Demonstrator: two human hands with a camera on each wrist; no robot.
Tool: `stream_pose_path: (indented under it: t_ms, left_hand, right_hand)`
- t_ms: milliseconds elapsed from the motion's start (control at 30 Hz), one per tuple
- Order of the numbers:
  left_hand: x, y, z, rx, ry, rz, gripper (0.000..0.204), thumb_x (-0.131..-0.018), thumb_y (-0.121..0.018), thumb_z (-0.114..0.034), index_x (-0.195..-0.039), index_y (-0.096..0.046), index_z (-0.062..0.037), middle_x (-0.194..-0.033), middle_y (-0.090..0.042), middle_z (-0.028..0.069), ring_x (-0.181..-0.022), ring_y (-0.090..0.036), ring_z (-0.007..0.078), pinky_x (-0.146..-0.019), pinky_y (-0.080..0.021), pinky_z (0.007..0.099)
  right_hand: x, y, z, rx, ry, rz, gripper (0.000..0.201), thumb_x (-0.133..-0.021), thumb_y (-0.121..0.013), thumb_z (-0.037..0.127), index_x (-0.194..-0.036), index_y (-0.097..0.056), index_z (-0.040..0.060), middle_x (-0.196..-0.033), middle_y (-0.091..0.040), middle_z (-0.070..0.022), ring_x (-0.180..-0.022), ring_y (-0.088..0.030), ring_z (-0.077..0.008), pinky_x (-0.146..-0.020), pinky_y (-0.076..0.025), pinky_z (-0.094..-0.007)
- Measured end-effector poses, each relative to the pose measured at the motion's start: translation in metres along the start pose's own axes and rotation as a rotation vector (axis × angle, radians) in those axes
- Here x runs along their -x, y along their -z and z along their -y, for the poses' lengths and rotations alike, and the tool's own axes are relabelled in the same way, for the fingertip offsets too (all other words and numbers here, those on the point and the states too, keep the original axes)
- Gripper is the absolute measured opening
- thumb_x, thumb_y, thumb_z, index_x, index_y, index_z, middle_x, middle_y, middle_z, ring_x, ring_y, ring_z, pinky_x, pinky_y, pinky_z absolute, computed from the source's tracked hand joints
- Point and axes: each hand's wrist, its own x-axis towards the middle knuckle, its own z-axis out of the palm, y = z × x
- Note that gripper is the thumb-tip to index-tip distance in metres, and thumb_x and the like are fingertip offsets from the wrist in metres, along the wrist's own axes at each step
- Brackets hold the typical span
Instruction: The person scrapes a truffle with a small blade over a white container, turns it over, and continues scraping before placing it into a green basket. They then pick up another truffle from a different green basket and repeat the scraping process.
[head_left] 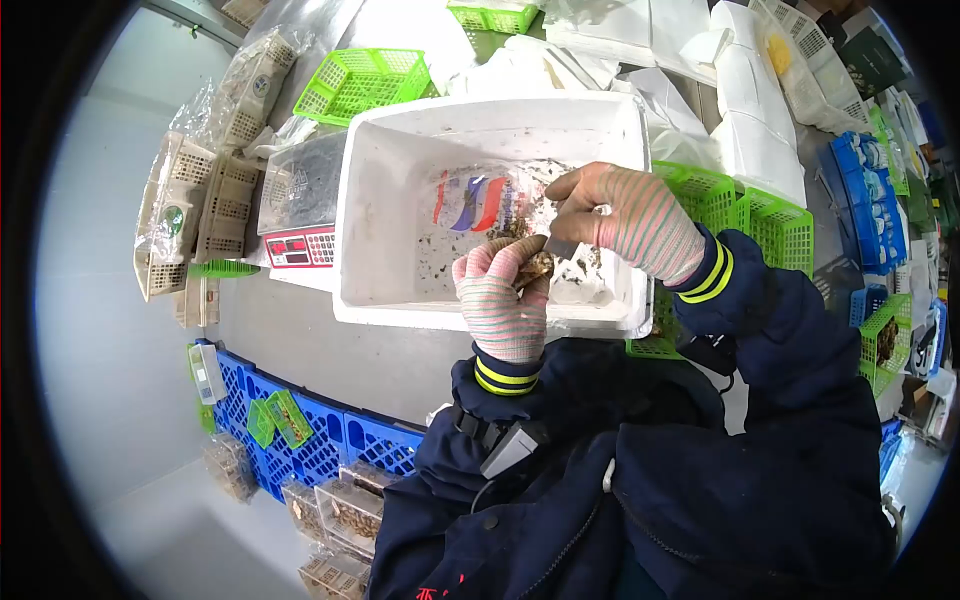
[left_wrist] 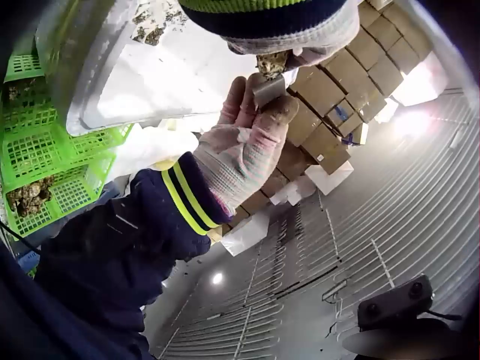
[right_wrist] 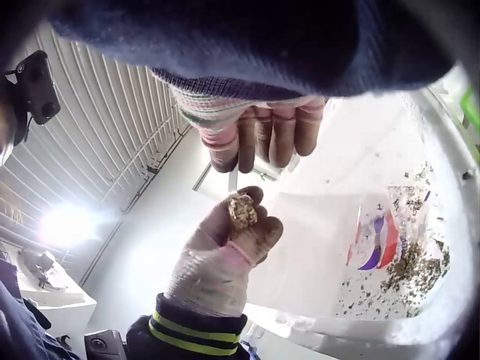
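Note:
Both hands wear striped knit gloves with dirt-darkened fingertips. Over the white foam box (head_left: 400, 290), my left hand (head_left: 505, 308) pinches a rough, lumpy brown-and-tan piece (head_left: 538, 267) between thumb and fingers; its exact kind does not show. My right hand (head_left: 640, 222) grips a small flat grey metal blade (head_left: 562, 247), close above the lump. In the left wrist view the blade (left_wrist: 270, 90) lies right beside the lump (left_wrist: 271, 64). The right wrist view has the lump (right_wrist: 242, 212) upright at the left fingertips, below the right hand's fingers (right_wrist: 283, 139).
Dark crumbs litter the foam box's bottom. A scale (head_left: 300, 248) with a red panel stands to its left, a green basket (head_left: 362, 85) behind it. More green baskets (head_left: 780, 232) are at the right. Blue plastic crates (head_left: 320, 430) and clear boxes of brown pieces (head_left: 350, 518) stand lower left.

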Motion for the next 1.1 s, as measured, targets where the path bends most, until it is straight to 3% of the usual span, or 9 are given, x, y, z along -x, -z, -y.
stream_pose_path:
  t_ms: [33,233,400,500,667,733,767,867,1100]
  left_hand:
    - [0.001,-0.001,0.002,-0.001,0.000,0.002,0.045,-0.057,-0.079,0.002,-0.099,-0.069,-0.0103,-0.093,-0.062,0.0061,-0.092,-0.053,0.0262,-0.083,-0.044,0.0349]
    - [0.004,-0.006,0.006,0.087,0.003,-0.023,0.040,-0.061,-0.074,0.000,-0.099,-0.069,-0.0123,-0.092,-0.062,0.0083,-0.089,-0.054,0.0298,-0.082,-0.043,0.0391]
    - [0.015,-0.017,0.007,0.843,0.390,0.168,0.035,-0.080,-0.070,-0.003,-0.114,-0.059,-0.0006,-0.096,-0.055,0.0094,-0.089,-0.054,0.0178,-0.078,-0.047,0.0294]
    - [0.014,-0.014,0.006,0.755,0.236,0.109,0.036,-0.082,-0.066,0.001,-0.116,-0.057,-0.0002,-0.099,-0.054,0.0090,-0.091,-0.054,0.0161,-0.079,-0.047,0.0277]
    - [0.010,-0.008,0.003,0.655,0.222,0.044,0.036,-0.079,-0.067,0.003,-0.114,-0.059,-0.0017,-0.099,-0.054,0.0088,-0.094,-0.053,0.0188,-0.082,-0.046,0.0291]
    - [0.008,-0.006,0.004,0.313,0.104,0.063,0.039,-0.078,-0.066,0.007,-0.115,-0.058,-0.0007,-0.101,-0.052,0.0055,-0.094,-0.054,0.0130,-0.085,-0.045,0.0254]
    - [0.007,-0.004,0.001,0.316,0.083,0.060,0.041,-0.076,-0.067,0.008,-0.115,-0.058,-0.0007,-0.100,-0.051,0.0055,-0.090,-0.055,0.0130,-0.082,-0.046,0.0254]
    - [0.008,-0.006,-0.002,0.465,0.229,0.021,0.039,-0.074,-0.071,0.001,-0.112,-0.062,-0.0043,-0.098,-0.057,0.0110,-0.095,-0.052,0.0259,-0.087,-0.044,0.0357]
    - [0.009,-0.005,0.002,0.376,0.151,0.054,0.046,-0.071,-0.072,0.004,-0.115,-0.061,-0.0040,-0.097,-0.057,0.0105,-0.093,-0.053,0.0253,-0.085,-0.045,0.0348]
  right_hand:
    - [-0.001,0.000,-0.005,0.041,0.075,0.029,0.028,-0.075,-0.075,0.025,-0.083,-0.069,-0.0015,-0.105,-0.066,-0.0163,-0.082,-0.066,-0.0216,-0.073,-0.051,-0.0317]
    - [-0.001,-0.002,-0.009,-0.035,0.037,-0.052,0.032,-0.074,-0.077,0.026,-0.084,-0.068,-0.0032,-0.099,-0.067,-0.0158,-0.079,-0.065,-0.0207,-0.071,-0.051,-0.0303]
    - [-0.003,-0.003,-0.013,-0.021,-0.062,-0.016,0.034,-0.076,-0.076,0.027,-0.089,-0.067,-0.0029,-0.083,-0.067,-0.0134,-0.069,-0.063,-0.0175,-0.064,-0.050,-0.0302]
    - [-0.002,0.004,-0.010,-0.012,-0.043,0.007,0.033,-0.077,-0.076,0.028,-0.088,-0.067,-0.0021,-0.082,-0.066,-0.0110,-0.067,-0.061,-0.0152,-0.063,-0.050,-0.0297]
    - [-0.003,0.006,-0.016,-0.107,-0.135,-0.054,0.036,-0.077,-0.076,0.028,-0.091,-0.066,-0.0040,-0.083,-0.067,-0.0107,-0.068,-0.061,-0.0155,-0.064,-0.050,-0.0291]
    - [-0.002,0.000,-0.014,0.042,0.180,-0.054,0.036,-0.075,-0.076,0.026,-0.092,-0.066,-0.0036,-0.087,-0.068,-0.0125,-0.074,-0.064,-0.0184,-0.068,-0.051,-0.0298]
    - [0.000,0.002,-0.009,0.030,0.007,-0.052,0.030,-0.074,-0.076,0.024,-0.087,-0.068,-0.0019,-0.094,-0.068,-0.0141,-0.081,-0.065,-0.0216,-0.073,-0.051,-0.0313]
    - [-0.002,0.003,-0.010,0.074,0.012,-0.093,0.028,-0.073,-0.076,0.024,-0.082,-0.069,-0.0011,-0.098,-0.067,-0.0150,-0.084,-0.065,-0.0226,-0.077,-0.050,-0.0323]
    - [-0.003,0.004,-0.010,0.028,0.079,-0.082,0.025,-0.074,-0.075,0.023,-0.079,-0.068,-0.0004,-0.104,-0.066,-0.0150,-0.086,-0.065,-0.0233,-0.078,-0.050,-0.0330]
